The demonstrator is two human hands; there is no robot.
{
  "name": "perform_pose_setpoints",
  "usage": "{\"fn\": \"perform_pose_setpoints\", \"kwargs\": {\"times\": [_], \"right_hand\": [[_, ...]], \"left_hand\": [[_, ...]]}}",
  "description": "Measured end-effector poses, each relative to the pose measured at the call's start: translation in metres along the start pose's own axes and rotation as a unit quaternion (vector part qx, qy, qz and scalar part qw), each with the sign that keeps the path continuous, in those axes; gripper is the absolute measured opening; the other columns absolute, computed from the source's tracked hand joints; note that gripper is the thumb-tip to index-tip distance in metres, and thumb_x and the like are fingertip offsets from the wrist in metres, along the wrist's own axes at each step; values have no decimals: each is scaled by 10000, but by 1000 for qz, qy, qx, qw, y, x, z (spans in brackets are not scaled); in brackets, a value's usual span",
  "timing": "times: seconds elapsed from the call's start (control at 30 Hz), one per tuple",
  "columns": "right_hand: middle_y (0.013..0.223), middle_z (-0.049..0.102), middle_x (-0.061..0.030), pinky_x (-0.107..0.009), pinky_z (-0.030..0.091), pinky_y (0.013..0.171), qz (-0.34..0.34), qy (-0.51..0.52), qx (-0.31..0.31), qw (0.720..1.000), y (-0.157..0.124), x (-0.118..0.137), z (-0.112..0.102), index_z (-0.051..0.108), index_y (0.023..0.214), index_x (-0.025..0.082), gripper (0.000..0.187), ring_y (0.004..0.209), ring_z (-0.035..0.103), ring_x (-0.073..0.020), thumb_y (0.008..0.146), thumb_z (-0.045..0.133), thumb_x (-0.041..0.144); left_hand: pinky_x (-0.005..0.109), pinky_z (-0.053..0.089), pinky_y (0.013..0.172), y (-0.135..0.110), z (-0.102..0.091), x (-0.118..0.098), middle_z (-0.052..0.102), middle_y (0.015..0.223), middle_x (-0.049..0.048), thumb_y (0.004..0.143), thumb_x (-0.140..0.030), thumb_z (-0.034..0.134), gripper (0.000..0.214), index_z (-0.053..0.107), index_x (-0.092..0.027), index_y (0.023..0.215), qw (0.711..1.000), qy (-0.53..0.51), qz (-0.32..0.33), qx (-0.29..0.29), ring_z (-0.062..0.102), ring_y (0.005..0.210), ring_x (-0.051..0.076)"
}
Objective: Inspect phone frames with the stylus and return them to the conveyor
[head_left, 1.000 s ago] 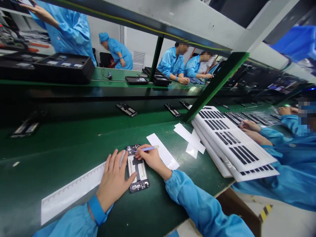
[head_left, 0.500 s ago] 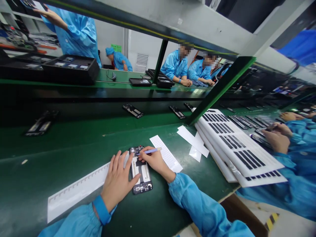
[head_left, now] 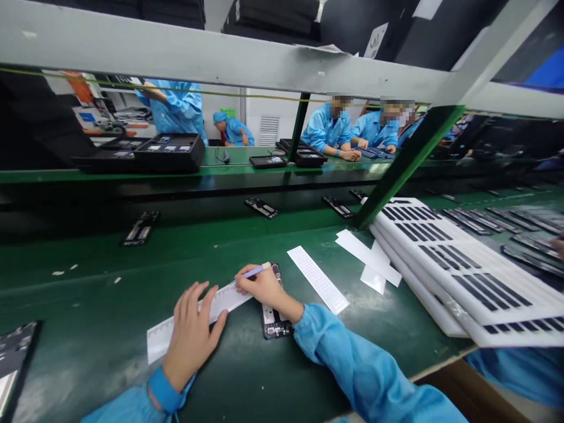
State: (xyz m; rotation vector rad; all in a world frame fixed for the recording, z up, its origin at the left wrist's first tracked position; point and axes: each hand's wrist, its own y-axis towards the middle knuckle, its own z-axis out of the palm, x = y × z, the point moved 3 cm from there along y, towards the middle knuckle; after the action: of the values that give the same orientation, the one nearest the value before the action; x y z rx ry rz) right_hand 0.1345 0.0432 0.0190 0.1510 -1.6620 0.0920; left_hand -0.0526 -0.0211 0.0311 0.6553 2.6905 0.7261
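Observation:
My left hand (head_left: pixel 194 332) lies with its fingers spread over a long white strip (head_left: pixel 161 342) that has a row of small marks along its edge. In my right hand (head_left: pixel 267 289) is a slim purple pen-like tool (head_left: pixel 254 271), pinched between thumb and fingers. Its working tip is hidden by my fingers and sits over the right end of the strip. Under my right hand and wrist lies an opened phone (head_left: pixel 277 329), its middle partly covered. A white sheet of small printed marks (head_left: pixel 317 279) rests to the right of the phone.
White slips (head_left: pixel 368 255) overlap farther right, beside stacked white foam trays (head_left: pixel 445 252) with dark slots. Phone assemblies (head_left: pixel 262 207) lie along the back, and another (head_left: pixel 15 364) is at the left edge. A green post (head_left: pixel 409 167) rises behind the trays. Co-workers sit across the bench.
My right hand and the purple tool have moved left from the phone to the strip. My left hand has come off the phone's edge onto the strip. The camera view has shifted.

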Motion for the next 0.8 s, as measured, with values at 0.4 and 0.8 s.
{"fn": "perform_pose_setpoints", "kwargs": {"times": [0.4, 0.8], "right_hand": [[611, 691, -10, -237, 551, 547, 28, -18, 28, 999, 9, -17, 4, 666, 776, 158, 78, 566, 682, -162, 741, 612, 202], [635, 704, -41, -257, 571, 579, 81, 93, 27, 992, 10, -12, 3, 659, 797, 129, 341, 574, 695, -161, 664, 787, 415]], "left_hand": [[549, 349, 1080, -8, 22, 13, 492, 1375, 121, 921, -378, 484, 445, 547, -243, 1341, 995, 24, -11, 92, 384, 1331, 348], [574, 352, 1068, -7, 21, 14, 519, 1331, 133, 918, -366, 487, 428, 562, -234, 1318, 996, 27, 3, 81, 420, 1294, 348]]}}
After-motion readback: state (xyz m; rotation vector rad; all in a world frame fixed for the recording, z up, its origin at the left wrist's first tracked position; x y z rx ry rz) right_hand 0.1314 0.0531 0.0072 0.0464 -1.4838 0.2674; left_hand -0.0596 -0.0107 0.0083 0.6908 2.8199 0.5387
